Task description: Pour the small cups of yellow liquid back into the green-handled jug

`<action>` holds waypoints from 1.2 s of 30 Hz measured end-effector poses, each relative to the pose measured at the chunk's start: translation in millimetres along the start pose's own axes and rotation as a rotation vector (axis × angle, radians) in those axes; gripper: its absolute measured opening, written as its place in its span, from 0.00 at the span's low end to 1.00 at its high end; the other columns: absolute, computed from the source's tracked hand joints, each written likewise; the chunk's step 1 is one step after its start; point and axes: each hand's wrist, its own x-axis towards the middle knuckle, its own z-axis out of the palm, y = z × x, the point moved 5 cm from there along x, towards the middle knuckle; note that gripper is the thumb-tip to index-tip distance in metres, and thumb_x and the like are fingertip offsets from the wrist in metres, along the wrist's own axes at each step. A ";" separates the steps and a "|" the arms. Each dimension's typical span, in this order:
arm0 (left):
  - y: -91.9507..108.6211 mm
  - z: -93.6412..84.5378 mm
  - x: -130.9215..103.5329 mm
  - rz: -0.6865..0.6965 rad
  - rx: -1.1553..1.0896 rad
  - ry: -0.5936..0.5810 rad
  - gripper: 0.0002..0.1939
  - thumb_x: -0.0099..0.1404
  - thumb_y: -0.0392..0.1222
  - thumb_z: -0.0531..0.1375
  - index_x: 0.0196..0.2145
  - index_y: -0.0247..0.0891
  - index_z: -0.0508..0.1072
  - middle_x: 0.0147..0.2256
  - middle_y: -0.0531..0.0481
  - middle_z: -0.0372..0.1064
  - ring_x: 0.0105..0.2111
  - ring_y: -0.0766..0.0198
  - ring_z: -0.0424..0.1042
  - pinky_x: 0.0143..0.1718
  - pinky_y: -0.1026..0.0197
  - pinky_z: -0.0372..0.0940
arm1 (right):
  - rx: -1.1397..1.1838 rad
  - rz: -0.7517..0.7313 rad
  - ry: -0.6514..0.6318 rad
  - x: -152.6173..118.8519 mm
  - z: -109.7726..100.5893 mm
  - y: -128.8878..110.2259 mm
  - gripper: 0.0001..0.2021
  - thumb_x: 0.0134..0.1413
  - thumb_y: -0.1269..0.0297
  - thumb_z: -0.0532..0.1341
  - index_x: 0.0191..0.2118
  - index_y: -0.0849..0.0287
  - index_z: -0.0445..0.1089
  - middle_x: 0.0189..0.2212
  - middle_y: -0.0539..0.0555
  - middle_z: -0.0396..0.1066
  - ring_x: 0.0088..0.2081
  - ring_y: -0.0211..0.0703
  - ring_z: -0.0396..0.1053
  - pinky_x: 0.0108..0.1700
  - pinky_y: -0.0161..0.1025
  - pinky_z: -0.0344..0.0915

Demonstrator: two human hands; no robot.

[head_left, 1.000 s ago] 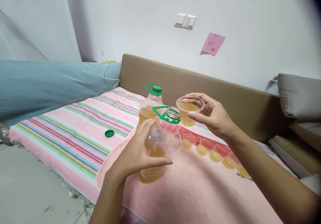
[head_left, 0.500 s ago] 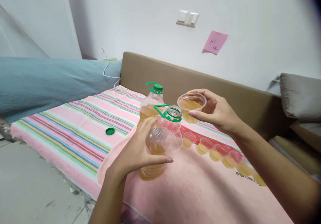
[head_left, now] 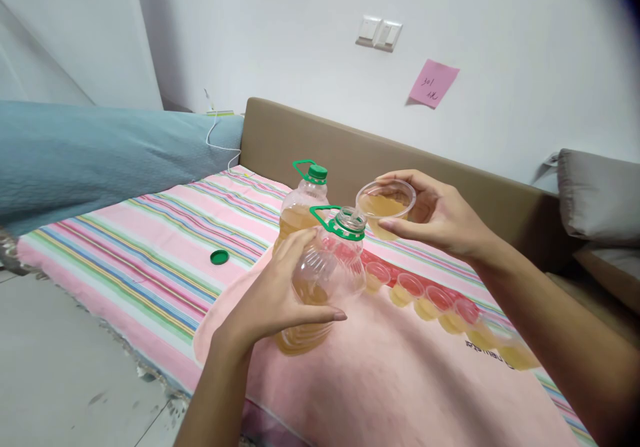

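Observation:
My left hand [head_left: 280, 297] wraps around the side of a clear plastic bottle [head_left: 333, 273], which has a green handle ring and an uncapped mouth. Amber liquid fills its lower part. In my right hand [head_left: 433, 213] is a clear plastic cup [head_left: 385, 203] of amber liquid, held by the rim and side. The cup is slightly tilted, close to the right of the bottle's mouth. Behind stands a second bottle [head_left: 295, 217] of similar liquid, with its green cap on. A loose green cap [head_left: 219, 257] lies to the left on the striped cloth.
Several cups of yellowish liquid [head_left: 427, 307] stand in a row at the right on a pink mat [head_left: 380, 367], partly behind my right forearm. The mat lies over a striped sheet [head_left: 145, 247]. A brown headboard [head_left: 400, 160] runs along the back; a grey cushion [head_left: 600, 193] is at right.
The cup has come slightly nearer the bottle's mouth and tilts a little more toward it. My left hand keeps its hold on the bottle. The view has shifted slightly.

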 end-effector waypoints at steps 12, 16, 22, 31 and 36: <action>0.0 0.1 0.1 0.010 0.008 0.004 0.57 0.57 0.65 0.78 0.74 0.48 0.57 0.75 0.40 0.54 0.76 0.40 0.53 0.77 0.36 0.53 | 0.012 0.007 -0.010 1.8 1.1 -7.1 0.25 0.46 0.56 0.82 0.51 0.45 0.78 0.51 0.52 0.83 0.57 0.57 0.79 0.66 0.58 0.73; -0.1 -0.3 1.2 0.015 0.010 0.003 0.56 0.57 0.64 0.78 0.73 0.49 0.57 0.74 0.40 0.55 0.76 0.39 0.54 0.77 0.35 0.54 | 0.005 0.022 -0.004 2.4 0.9 -8.6 0.26 0.44 0.55 0.83 0.50 0.44 0.79 0.51 0.52 0.83 0.57 0.58 0.79 0.67 0.60 0.73; 0.3 -0.3 1.8 0.011 0.000 0.015 0.56 0.56 0.65 0.78 0.73 0.50 0.57 0.74 0.40 0.55 0.76 0.37 0.53 0.76 0.34 0.54 | 0.010 0.007 -0.029 2.5 -0.1 -8.6 0.25 0.47 0.58 0.82 0.51 0.44 0.78 0.51 0.51 0.83 0.57 0.57 0.79 0.66 0.59 0.74; -0.7 0.8 1.2 0.013 0.005 0.006 0.57 0.56 0.66 0.78 0.73 0.49 0.57 0.74 0.41 0.55 0.76 0.38 0.53 0.77 0.36 0.54 | 0.028 -0.005 -0.042 3.6 -1.1 -6.9 0.26 0.46 0.56 0.83 0.51 0.44 0.79 0.51 0.52 0.83 0.58 0.57 0.79 0.67 0.59 0.73; 1.8 0.3 1.7 0.028 0.002 0.015 0.56 0.56 0.66 0.78 0.73 0.49 0.58 0.74 0.41 0.56 0.75 0.39 0.54 0.77 0.36 0.53 | 0.005 -0.001 -0.054 3.6 -3.0 -6.4 0.26 0.47 0.57 0.83 0.52 0.44 0.78 0.52 0.51 0.83 0.58 0.57 0.79 0.67 0.58 0.74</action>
